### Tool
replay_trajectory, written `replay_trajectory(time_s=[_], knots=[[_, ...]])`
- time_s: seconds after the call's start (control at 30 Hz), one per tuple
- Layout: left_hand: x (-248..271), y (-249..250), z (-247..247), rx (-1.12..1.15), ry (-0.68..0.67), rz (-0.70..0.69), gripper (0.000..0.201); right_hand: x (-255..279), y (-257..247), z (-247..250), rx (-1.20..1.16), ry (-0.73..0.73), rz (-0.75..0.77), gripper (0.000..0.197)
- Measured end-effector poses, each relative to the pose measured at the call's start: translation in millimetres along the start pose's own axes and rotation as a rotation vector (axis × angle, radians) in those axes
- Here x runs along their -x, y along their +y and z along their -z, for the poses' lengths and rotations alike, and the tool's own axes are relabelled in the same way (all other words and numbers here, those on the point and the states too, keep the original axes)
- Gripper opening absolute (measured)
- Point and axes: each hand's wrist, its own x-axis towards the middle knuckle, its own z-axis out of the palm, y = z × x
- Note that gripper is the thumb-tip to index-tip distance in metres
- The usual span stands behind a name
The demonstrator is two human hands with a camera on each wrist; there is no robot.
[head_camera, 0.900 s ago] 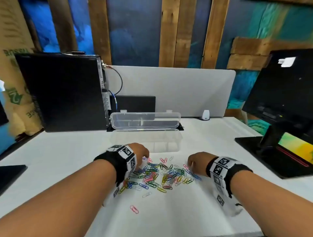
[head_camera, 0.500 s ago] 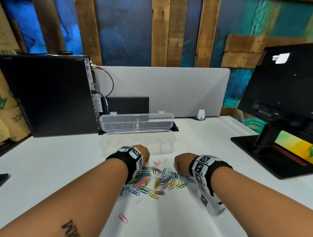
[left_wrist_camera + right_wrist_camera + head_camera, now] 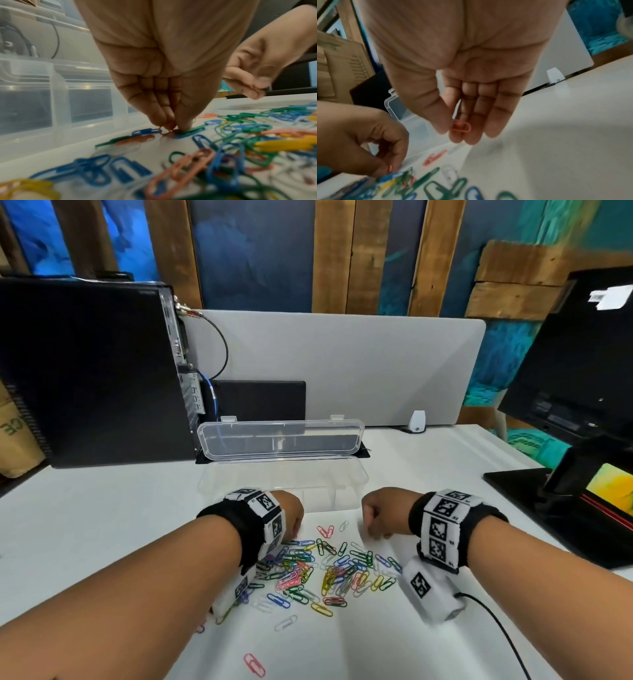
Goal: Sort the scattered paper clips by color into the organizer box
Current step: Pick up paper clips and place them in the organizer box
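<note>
A heap of coloured paper clips [image 3: 325, 570] lies on the white table, just in front of the clear organizer box [image 3: 352, 491]. The box's lid [image 3: 279, 440] stands open behind it, and its compartments look empty. My left hand [image 3: 295, 529] is at the heap's far left edge. In the left wrist view, its thumb and fingers [image 3: 169, 125] pinch a red clip [image 3: 169, 125] that still touches the table. My right hand [image 3: 371, 530] hovers by the box's front right. In the right wrist view, it [image 3: 453, 134] pinches another red clip [image 3: 461, 127] clear of the table.
A black computer tower [image 3: 85, 371] stands at the back left and a grey divider panel [image 3: 342, 364] behind the box. A monitor [image 3: 582, 354] on its black base [image 3: 513, 491] fills the right side. A black cable [image 3: 496, 621] trails from my right wrist. Stray pink [image 3: 255, 665] and white [image 3: 285, 623] clips lie nearer me.
My right hand has left the heap's right edge and risen toward the box front with a red clip. My left hand stays at the heap's far left edge.
</note>
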Motion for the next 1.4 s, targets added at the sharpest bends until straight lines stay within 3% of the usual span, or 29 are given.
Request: replay_trajectory(time_s=[0.13, 0.23, 0.43, 0.53, 0.67, 0.77, 0.83, 0.97, 1.17, 1.4], knots=[[8, -5, 2, 0.151, 0.137, -0.067, 0.021, -5, -12, -3, -0.189, 0.003, 0.024, 0.022], [19, -9, 8, 0.300, 0.201, -0.074, 0.018, -6, -23, -8, -0.146, -0.003, 0.004, 0.024], [32, -18, -1, 0.807, 0.093, -0.027, 0.026, -2, -40, -16, 0.163, 0.046, 0.123, 0.025], [37, -21, -2, 1.027, 0.005, 0.044, 0.031, -6, -44, -15, 0.349, 0.002, 0.163, 0.038], [43, -23, -1, 1.181, -0.044, 0.047, 0.033, -14, -48, -12, 0.529, -0.028, 0.217, 0.044], [45, -23, -1, 1.056, -0.074, 0.062, 0.019, -19, -47, -13, 0.558, 0.003, 0.227, 0.034], [49, -21, -2, 0.757, -0.078, 0.007, 0.006, -20, -44, -13, 0.550, 0.019, 0.218, 0.026], [60, -6, -5, 0.282, 0.030, -0.065, 0.006, -22, -39, -12, 0.568, 0.016, 0.206, 0.025], [55, 2, -9, 0.202, 0.040, -0.121, 0.023, -20, -42, -13, 0.548, -0.027, 0.181, 0.027], [52, 8, -21, 0.154, 0.092, -0.105, 0.020, -20, -41, -17, 0.594, -0.056, 0.120, 0.032]])
